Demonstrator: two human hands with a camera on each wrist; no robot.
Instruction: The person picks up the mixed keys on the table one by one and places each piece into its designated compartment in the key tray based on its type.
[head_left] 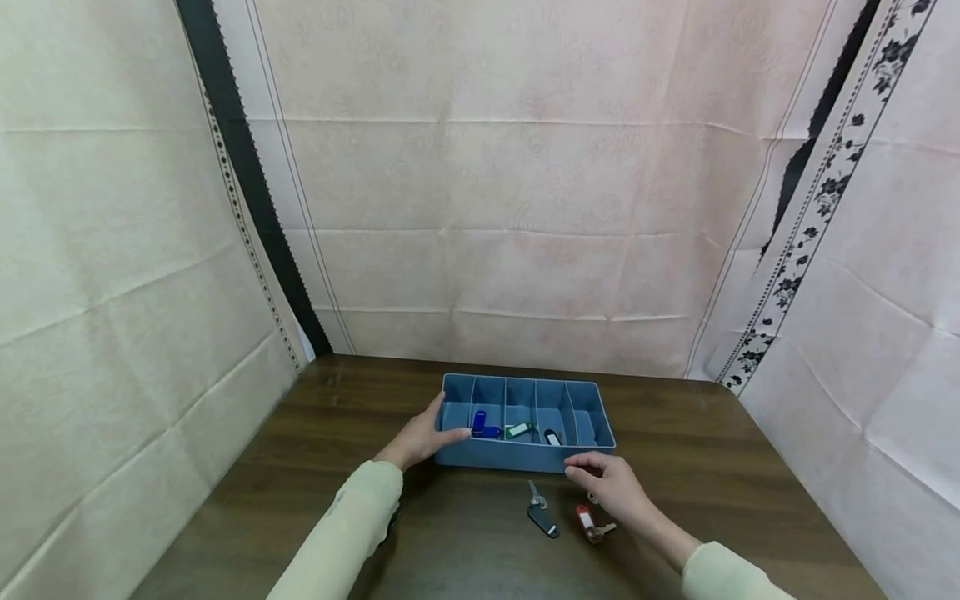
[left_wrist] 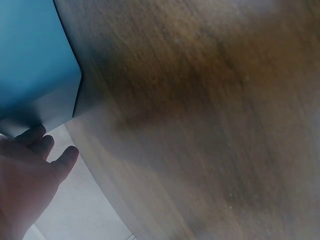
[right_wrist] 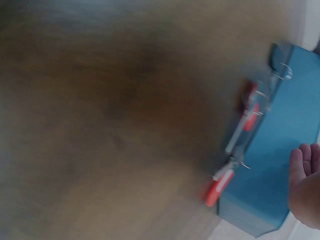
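Note:
A blue compartment box stands on the table. My left hand holds its left end, fingers along the side and thumb at the front rim; the left wrist view shows fingertips touching the wall. My right hand hovers by the front right of the box, fingers bent forward, with nothing visible in them. Below it lie a key with a red tag and a key with a dark tag. A metal ring is partly hidden under the hand. The right wrist view shows another red tag close to the box.
Inside the box, blue tags lie in the second compartment from the left, a green tag in the third and a black tag in the fourth. Pale cloth hangs behind and on both sides of the brown table.

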